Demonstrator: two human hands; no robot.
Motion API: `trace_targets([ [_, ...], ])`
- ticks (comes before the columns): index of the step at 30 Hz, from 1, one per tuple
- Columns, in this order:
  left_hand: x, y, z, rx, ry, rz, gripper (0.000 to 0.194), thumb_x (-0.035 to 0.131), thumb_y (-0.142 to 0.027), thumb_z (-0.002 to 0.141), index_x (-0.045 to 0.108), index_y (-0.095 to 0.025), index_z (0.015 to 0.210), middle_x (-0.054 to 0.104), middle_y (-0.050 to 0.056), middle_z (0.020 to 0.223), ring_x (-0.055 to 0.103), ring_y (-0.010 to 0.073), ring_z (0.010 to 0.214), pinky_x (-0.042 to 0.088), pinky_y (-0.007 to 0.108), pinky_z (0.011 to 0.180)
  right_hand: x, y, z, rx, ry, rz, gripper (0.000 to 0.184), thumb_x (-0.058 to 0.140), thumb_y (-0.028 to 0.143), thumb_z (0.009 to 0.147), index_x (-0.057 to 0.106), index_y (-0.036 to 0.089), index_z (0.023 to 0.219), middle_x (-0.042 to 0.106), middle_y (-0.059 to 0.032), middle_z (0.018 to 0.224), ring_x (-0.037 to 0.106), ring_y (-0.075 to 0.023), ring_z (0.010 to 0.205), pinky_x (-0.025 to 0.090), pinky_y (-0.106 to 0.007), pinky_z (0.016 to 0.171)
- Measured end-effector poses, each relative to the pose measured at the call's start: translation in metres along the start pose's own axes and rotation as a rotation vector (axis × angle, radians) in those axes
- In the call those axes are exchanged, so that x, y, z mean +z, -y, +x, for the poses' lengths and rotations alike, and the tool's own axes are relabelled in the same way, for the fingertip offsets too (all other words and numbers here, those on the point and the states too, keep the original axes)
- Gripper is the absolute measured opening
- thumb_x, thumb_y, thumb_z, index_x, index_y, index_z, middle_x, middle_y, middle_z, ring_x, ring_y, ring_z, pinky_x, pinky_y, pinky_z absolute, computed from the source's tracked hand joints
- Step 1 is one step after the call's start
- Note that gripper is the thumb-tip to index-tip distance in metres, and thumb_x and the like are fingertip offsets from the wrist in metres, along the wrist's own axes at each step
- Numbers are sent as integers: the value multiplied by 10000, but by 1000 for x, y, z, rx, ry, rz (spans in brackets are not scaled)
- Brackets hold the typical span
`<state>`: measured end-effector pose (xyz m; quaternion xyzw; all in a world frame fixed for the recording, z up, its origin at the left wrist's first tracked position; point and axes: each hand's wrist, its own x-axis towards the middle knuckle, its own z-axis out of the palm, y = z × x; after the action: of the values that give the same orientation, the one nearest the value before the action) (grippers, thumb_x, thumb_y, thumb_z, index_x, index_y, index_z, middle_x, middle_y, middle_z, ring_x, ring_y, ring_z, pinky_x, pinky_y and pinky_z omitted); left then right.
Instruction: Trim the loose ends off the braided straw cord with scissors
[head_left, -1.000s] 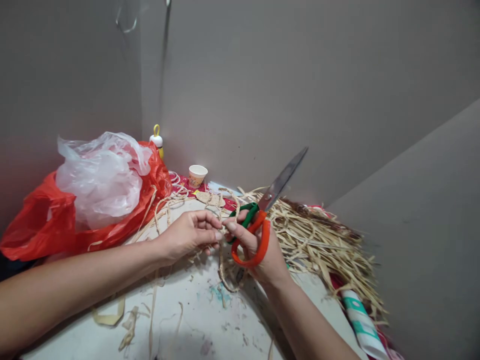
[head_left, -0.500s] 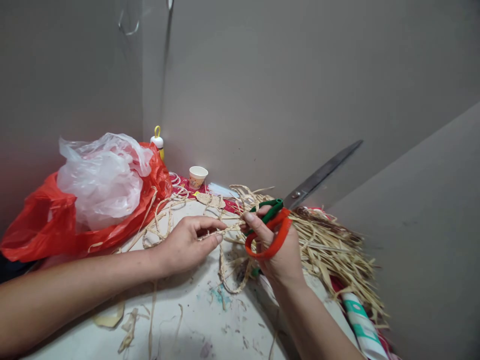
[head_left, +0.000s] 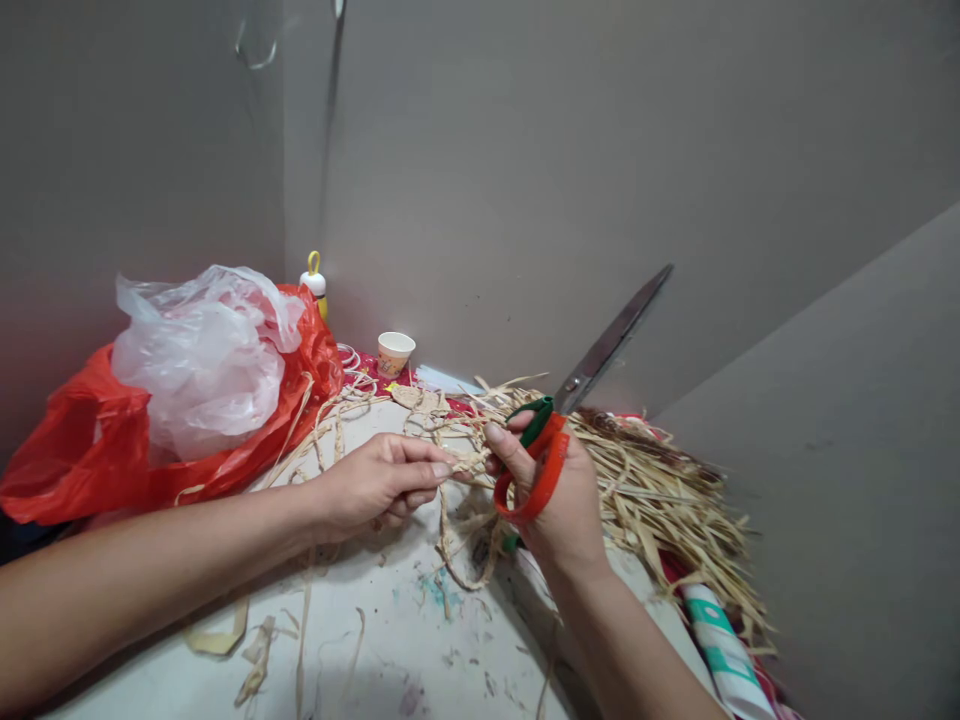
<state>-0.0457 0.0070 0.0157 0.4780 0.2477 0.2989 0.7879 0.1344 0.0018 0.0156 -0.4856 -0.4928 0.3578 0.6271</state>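
Observation:
My left hand [head_left: 390, 480] is closed, its thumb and fingers pinching a braided straw cord [head_left: 471, 462] above the table. Around my right hand [head_left: 555, 490] sit the handles of large scissors [head_left: 529, 480], one green and one orange, with the dark blades [head_left: 619, 335] pointing up and away to the right. The right thumb and fingertips also meet the cord's other end. A loop of the same cord [head_left: 442, 545] hangs below, between the hands. Behind my left hand, more braided cord lies tangled on the table.
A pile of dry straw [head_left: 667, 500] lies at the right, beside a white-and-green roll [head_left: 724, 650]. Red [head_left: 82, 430] and clear plastic bags [head_left: 210, 360] stand at the left. A paper cup [head_left: 395, 354] is at the back, near the grey wall. Straw scraps litter the white tabletop [head_left: 375, 680].
My left fingers have closed more firmly on the cord. The scissors have tilted steeper, their tips swinging left, while the right hand stays near the same spot.

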Motion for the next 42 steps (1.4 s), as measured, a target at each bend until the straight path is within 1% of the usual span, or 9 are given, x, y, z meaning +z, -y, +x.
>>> trace_targets([
  [5,0,-5,-2,10,-6,65,236,655,-353,752,642,-143,860,346,-85,464,215,50,399,155,203,396,0,0,1,-1,-1,-21,375,755,400,670,513,220,893,536,71,612,531,-95,490,405,-192,420],
  [10,2,-3,-2,2,-25,49,194,641,-313,751,655,-144,844,260,-107,427,153,46,385,127,205,393,-1,4,-2,-74,-13,-125,358,745,415,675,523,209,866,540,61,614,530,-90,491,413,-192,426],
  [15,4,1,0,5,-173,68,250,694,-347,719,661,-161,882,316,-102,385,202,46,341,125,211,369,4,9,-5,-38,52,-146,354,752,424,658,525,207,820,528,64,579,490,-84,474,389,-190,419],
  [19,0,-5,3,25,-242,-65,246,732,-341,680,622,-148,788,244,-128,402,122,23,359,93,180,367,2,5,1,5,97,-171,383,699,525,674,526,205,791,524,49,582,462,-95,472,367,-209,408],
  [21,-4,-9,5,69,-280,-117,231,724,-327,688,595,-152,766,215,-136,406,94,21,364,70,170,365,-4,-1,6,-48,108,-264,374,661,545,700,527,205,780,524,38,595,461,-104,499,365,-219,428],
  [27,-20,-16,11,204,-384,-182,169,677,-278,734,552,-166,744,213,-134,413,103,22,348,68,156,356,-17,-19,12,-362,222,-822,289,580,490,761,459,229,733,490,46,563,445,-118,513,357,-240,503],
  [33,-29,-17,15,310,-461,-193,225,659,-283,751,470,-184,678,209,-133,409,104,29,351,87,156,349,-19,-28,13,-406,261,-1282,262,520,464,787,446,239,898,545,34,568,540,-178,503,281,-252,477],
  [38,-30,-16,16,352,-471,-155,239,671,-328,747,488,-185,690,211,-132,415,105,29,348,79,166,353,-22,-32,14,-517,190,-1412,335,513,546,792,523,243,933,652,-21,716,624,-212,611,292,-267,506],
  [42,-29,-16,15,382,-489,-132,231,694,-336,727,525,-178,723,224,-132,416,122,26,350,85,165,354,-22,-37,13,-607,129,-1431,415,510,604,778,578,230,943,678,-30,742,624,-196,599,285,-271,502],
])
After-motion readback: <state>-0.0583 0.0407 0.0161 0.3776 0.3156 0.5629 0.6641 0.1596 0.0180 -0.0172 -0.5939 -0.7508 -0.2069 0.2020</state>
